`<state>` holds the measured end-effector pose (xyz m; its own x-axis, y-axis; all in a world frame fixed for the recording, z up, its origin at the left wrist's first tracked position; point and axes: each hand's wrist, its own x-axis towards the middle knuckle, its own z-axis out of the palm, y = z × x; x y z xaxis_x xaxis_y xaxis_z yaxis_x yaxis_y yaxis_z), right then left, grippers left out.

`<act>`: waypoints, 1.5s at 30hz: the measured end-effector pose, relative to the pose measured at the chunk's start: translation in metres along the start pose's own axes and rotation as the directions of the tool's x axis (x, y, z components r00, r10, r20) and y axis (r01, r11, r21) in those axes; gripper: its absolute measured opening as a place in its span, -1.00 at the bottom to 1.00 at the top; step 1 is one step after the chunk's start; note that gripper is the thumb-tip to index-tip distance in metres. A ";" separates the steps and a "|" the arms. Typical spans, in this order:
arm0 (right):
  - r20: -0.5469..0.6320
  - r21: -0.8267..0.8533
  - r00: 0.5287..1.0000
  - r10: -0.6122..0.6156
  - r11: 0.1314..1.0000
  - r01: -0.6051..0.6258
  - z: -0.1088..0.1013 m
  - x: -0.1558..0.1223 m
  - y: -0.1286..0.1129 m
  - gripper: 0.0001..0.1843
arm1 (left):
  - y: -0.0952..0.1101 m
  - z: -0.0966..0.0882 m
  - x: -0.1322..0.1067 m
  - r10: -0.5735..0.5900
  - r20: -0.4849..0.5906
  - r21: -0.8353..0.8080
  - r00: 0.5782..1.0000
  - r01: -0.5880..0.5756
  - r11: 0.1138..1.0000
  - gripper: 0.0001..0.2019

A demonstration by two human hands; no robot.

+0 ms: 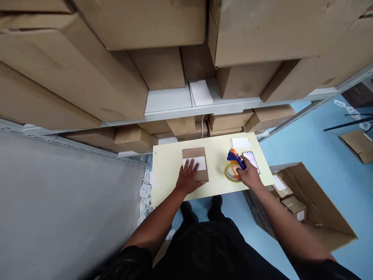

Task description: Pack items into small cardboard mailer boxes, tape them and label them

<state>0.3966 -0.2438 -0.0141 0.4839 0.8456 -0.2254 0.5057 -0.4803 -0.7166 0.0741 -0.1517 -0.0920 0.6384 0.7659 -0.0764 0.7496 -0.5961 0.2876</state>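
A small brown cardboard box lies on the pale yellow tabletop, with a white label on its top. My left hand rests flat on the box and label, fingers spread. On the right, my right hand is wrapped round the blue handle of a tape dispenser with an orange part and a roll of yellowish tape. Beside that hand lies a lit phone, partly covered by the fingers. Behind it is a white paper pad.
Shelves loaded with large cardboard boxes stand in front and overhang the table. An open carton holding small labelled parcels is on the floor at right. A grey wall runs along the left, with crumpled paper beside the table.
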 end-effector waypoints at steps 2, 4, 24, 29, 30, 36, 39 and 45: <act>-0.057 -0.031 0.991 -0.118 0.993 0.117 -0.016 0.012 -0.032 -0.29 | 0.000 -0.001 0.000 0.001 0.005 -0.013 1.000 -0.001 1.000 0.08; -0.100 -0.078 0.973 -0.209 0.976 0.201 -0.031 0.023 -0.070 -0.40 | 0.000 -0.003 0.000 0.001 0.007 -0.032 1.000 -0.001 0.999 0.07; 0.233 -0.549 0.910 -0.342 0.726 0.414 0.066 0.177 -0.412 -0.56 | -0.035 0.022 -0.216 -0.395 -0.061 -0.335 0.917 0.354 0.873 -0.49; 0.174 -0.436 0.932 -0.319 0.824 0.363 0.063 0.175 -0.407 -0.40 | -0.037 0.010 -0.210 -0.390 -0.035 -0.412 0.920 0.342 0.844 -0.47; 0.133 -0.396 0.918 -0.375 0.828 0.396 0.057 0.169 -0.402 -0.39 | -0.038 0.007 -0.206 -0.380 -0.040 -0.425 0.924 0.328 0.844 -0.48; -0.199 -0.015 0.799 -0.568 0.817 0.577 0.037 0.080 -0.285 -0.56 | -0.060 -0.029 -0.152 -0.333 -0.076 -0.480 0.940 0.258 0.838 -0.53; 0.030 0.191 0.972 -0.233 0.956 0.224 0.064 0.010 -0.180 -0.69 | -0.077 -0.054 -0.093 -0.331 -0.086 -0.473 0.940 0.254 0.844 -0.53; 0.654 0.242 0.702 0.283 0.801 -0.548 0.153 -0.094 -0.048 -0.66 | -0.098 -0.084 0.042 -0.226 -0.016 -0.366 0.974 0.205 0.908 -0.39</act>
<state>0.2177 -0.2650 -0.0598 0.0158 0.6096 -0.7926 -0.0332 -0.7919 -0.6097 0.0127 -0.0413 -0.0427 0.4492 0.8847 -0.1246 0.7477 -0.2959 0.5945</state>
